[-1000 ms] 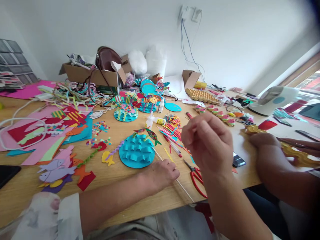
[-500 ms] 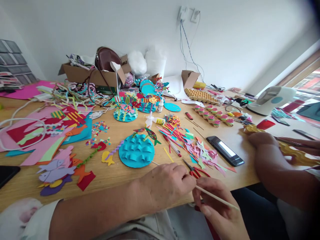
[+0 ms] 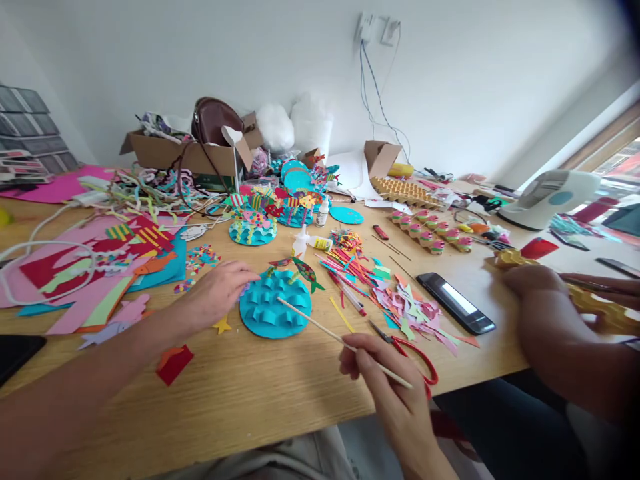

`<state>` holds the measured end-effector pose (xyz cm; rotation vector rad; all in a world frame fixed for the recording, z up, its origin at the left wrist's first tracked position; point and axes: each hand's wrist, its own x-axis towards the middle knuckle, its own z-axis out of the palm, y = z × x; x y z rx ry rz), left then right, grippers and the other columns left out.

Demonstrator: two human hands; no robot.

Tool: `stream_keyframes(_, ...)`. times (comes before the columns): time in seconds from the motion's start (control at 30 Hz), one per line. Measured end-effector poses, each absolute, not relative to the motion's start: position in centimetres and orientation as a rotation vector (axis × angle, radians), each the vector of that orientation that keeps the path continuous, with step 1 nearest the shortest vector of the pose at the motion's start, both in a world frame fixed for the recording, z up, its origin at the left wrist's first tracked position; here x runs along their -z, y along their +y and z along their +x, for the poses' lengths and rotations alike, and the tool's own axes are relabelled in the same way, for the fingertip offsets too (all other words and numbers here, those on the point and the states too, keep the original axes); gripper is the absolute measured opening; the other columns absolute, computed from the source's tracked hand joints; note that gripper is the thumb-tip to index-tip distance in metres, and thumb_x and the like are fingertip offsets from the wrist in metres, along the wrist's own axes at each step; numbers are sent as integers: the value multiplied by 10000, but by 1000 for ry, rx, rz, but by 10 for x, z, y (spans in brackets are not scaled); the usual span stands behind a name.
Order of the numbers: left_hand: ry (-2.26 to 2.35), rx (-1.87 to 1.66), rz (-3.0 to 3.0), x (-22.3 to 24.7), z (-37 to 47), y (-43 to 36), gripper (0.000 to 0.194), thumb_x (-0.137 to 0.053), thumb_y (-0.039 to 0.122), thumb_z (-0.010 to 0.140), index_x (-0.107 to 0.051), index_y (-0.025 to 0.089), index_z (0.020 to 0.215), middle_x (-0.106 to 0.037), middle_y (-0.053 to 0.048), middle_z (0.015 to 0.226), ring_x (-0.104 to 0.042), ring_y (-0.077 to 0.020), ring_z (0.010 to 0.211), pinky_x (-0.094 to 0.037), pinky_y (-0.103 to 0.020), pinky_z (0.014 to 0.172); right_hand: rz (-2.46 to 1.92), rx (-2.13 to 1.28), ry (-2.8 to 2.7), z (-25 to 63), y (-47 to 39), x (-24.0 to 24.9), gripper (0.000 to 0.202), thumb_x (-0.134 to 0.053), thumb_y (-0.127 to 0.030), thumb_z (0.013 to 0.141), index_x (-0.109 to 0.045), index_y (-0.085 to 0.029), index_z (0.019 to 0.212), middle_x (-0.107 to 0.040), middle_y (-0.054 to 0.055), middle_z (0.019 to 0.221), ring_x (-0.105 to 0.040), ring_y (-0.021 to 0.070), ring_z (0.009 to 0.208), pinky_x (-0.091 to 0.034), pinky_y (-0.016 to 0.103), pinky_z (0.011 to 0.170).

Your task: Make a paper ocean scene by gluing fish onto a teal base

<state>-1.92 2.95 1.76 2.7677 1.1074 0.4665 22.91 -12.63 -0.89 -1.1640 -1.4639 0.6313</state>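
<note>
My right hand [image 3: 387,380] is closed on a thin wooden stick [image 3: 320,325]. The stick's far tip hangs over a blue paper disc [image 3: 275,331] with raised curled strips. My left hand [image 3: 220,290] reaches to the disc's left edge, palm down, fingers stretched forward. Beneath its fingers a bit of purple twisted pipe cleaner shows, and a yellow paper piece [image 3: 223,325] lies below; the left thumb is hidden. A patterned paper fish [image 3: 305,272] stands at the disc's back edge. Red-handled scissors [image 3: 413,350] lie behind my right hand.
Glue bottles [image 3: 300,243] stand behind the disc. Paper scraps [image 3: 407,303] and a black phone-like device [image 3: 455,303] lie to the right. Another person's arm [image 3: 543,327] rests at the right edge. Coloured paper sheets [image 3: 65,267] cover the left side.
My left hand has left the stick and moved left and forward to the disc's edge. My right hand has swung the stick forward, its tip now over the disc.
</note>
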Motion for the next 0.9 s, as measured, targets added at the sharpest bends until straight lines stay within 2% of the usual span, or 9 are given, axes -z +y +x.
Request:
stream_keyframes(0.17, 1036, -390, 2756, -1, -16, 57, 402, -383, 78, 832, -639, 204, 1115, -603, -74, 1186, -561, -193, 1075, -458, -324, 919, -1196, -493, -1610, 208, -98, 8, 162, -461, -188, 893, -604, -189, 970, -645, 21, 743, -615, 125, 666, -476, 234, 601)
stream_keyframes(0.27, 1015, -401, 2723, 17, -12, 66, 447, -384, 50, 812, -623, 219, 1149, -565, -77, 1265, -515, -216, 1161, -421, -360, 976, -1215, -385, -1671, 203, -88, 5, 151, -467, -185, 886, -608, -181, 940, -651, 22, 726, -623, 129, 674, -479, 233, 611)
stream_keyframes(0.4, 984, -415, 2705, 31, -8, 73, 418, -387, 104, 850, -596, 247, 1183, -518, -56, 1334, -478, -216, 1213, -392, -389, 1010, -1220, -318, -1698, 199, -79, 1, 151, -464, -184, 879, -610, -186, 920, -673, 31, 745, -634, 136, 680, -488, 231, 607)
stream_keyframes(0.63, 1031, -407, 2705, 26, -8, 75, 510, -348, 44, 800, -540, 218, 1239, -535, -56, 1320, -497, -187, 1208, -418, -373, 997, -1219, -330, -1712, 198, -69, -4, 164, -460, -182, 871, -622, -180, 899, -673, 36, 723, -633, 143, 660, -490, 237, 600)
stream_keyframes(0.73, 1049, -372, 2696, 22, -8, 74, 549, -346, 14, 758, -535, 181, 1245, -529, -90, 1322, -502, -195, 1203, -433, -366, 984, -1234, -360, -1723, 199, -68, -6, 171, -457, -193, 874, -627, -182, 890, -675, 35, 733, -633, 143, 666, -486, 238, 600)
stream_keyframes(0.9, 1063, -460, 2664, 23, -6, 73, 491, -357, 37, 772, -596, 181, 1175, -575, -98, 1267, -552, -198, 1147, -463, -352, 952, -1246, -417, -1721, 200, -67, -9, 177, -453, -197, 880, -628, -172, 889, -666, 29, 723, -625, 132, 655, -472, 225, 586)
